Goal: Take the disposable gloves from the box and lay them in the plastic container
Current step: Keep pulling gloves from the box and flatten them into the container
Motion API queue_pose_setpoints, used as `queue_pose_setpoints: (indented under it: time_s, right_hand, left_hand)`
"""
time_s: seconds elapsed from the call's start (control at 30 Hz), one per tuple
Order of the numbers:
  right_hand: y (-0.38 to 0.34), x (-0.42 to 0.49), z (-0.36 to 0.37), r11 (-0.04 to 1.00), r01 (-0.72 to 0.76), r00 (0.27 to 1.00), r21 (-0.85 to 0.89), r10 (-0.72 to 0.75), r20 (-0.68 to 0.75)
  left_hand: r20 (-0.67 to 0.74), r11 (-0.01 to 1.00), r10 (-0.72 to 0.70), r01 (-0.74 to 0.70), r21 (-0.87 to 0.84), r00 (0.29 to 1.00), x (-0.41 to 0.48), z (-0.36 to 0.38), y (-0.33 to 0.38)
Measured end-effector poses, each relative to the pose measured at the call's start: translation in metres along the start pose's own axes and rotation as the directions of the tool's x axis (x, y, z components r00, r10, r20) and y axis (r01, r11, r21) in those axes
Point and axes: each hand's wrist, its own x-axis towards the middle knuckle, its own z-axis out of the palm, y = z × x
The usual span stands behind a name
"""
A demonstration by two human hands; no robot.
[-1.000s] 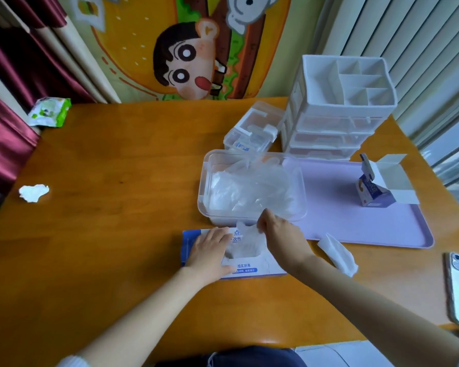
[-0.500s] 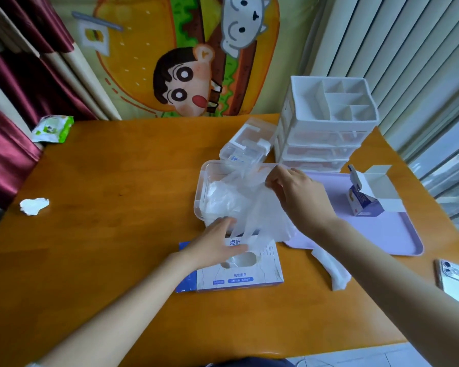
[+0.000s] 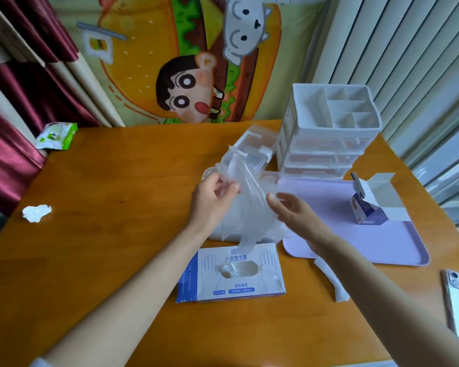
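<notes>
Clear glove, white-and-blue box (hand outlines printed), lilac tray.

The left hand pinches a clear glove over the plastic container, the right hand loose-fingered beside it.

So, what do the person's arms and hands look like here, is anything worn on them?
Both forearms are bare. The left hand and right hand wear no gloves, and I see no ring, watch or bracelet. Only a pale sleeve edge shows, on the left arm at the picture's bottom edge.
</notes>
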Motion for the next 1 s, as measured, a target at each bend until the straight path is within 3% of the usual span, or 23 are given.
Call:
queue_pose_setpoints:
  time_s: [0.1, 0.2, 0.27, 0.33, 0.4, 0.47, 0.53, 0.6, 0.7, 0.77, 0.83, 0.93, 1.0]
  right_hand:
    - [0.005, 0.003, 0.004, 0.986, -0.030, 0.996, 0.162, 0.016, 0.087]
    - [0.000, 0.014, 0.007, 0.937, 0.024, 0.999, 0.348, -0.013, -0.033]
    - [-0.007, 0.022, 0.003, 0.918, 0.108, 0.987, 0.381, -0.054, -0.148]
    - [-0.016, 0.029, -0.004, 0.947, 0.194, 0.965, 0.258, -0.137, -0.222]
    - [-0.023, 0.033, -0.014, 0.954, 0.298, 0.936, -0.043, -0.300, -0.185]
    - [-0.030, 0.037, -0.021, 0.838, 0.390, 0.905, -0.380, -0.426, -0.010]
    - [-0.035, 0.041, -0.023, 0.649, 0.457, 0.876, -0.608, -0.446, 0.183]
    - [-0.040, 0.045, -0.019, 0.502, 0.508, 0.849, -0.700, -0.430, 0.308]
    - [-0.046, 0.049, -0.016, 0.479, 0.521, 0.845, -0.706, -0.405, 0.348]
    - [-0.046, 0.054, -0.020, 0.522, 0.489, 0.867, -0.699, -0.378, 0.325]
    - [-0.044, 0.061, -0.029, 0.570, 0.421, 0.902, -0.706, -0.349, 0.255]
    - [-0.046, 0.069, -0.041, 0.596, 0.356, 0.889, -0.720, -0.454, 0.064]
    - [-0.052, 0.070, -0.043, 0.586, 0.401, 0.787, -0.704, -0.614, -0.062]
  left_hand:
    - [-0.023, 0.998, -0.032, 0.031, -0.058, 0.999, 0.003, 0.004, -0.001]
    - [0.004, 0.995, -0.075, 0.076, -0.068, 0.997, 0.007, 0.007, -0.008]
    - [0.052, 0.987, -0.152, 0.154, -0.035, 0.987, 0.011, 0.004, -0.016]
    - [0.058, 0.959, -0.277, 0.273, 0.079, 0.959, 0.018, -0.004, -0.026]
    - [0.033, 0.933, -0.330, 0.321, 0.166, 0.943, 0.026, -0.015, -0.025]
    - [0.097, 0.955, -0.223, 0.198, 0.220, 0.970, 0.037, -0.021, -0.010]
    - [0.274, 0.963, -0.066, -0.010, 0.268, 0.960, 0.045, -0.022, 0.013]
    - [0.479, 0.907, 0.047, -0.238, 0.347, 0.877, 0.053, -0.017, 0.031]
    - [0.640, 0.797, -0.023, -0.373, 0.476, 0.768, 0.063, -0.009, 0.040]
    - [0.621, 0.776, -0.082, -0.341, 0.530, 0.780, 0.070, -0.008, 0.034]
    - [0.542, 0.733, -0.042, -0.342, 0.588, 0.839, 0.075, -0.009, 0.029]
    - [0.398, 0.660, 0.196, -0.421, 0.622, 0.896, 0.080, -0.008, 0.031]
    - [0.296, 0.636, 0.394, -0.491, 0.596, 0.870, 0.083, -0.007, 0.037]
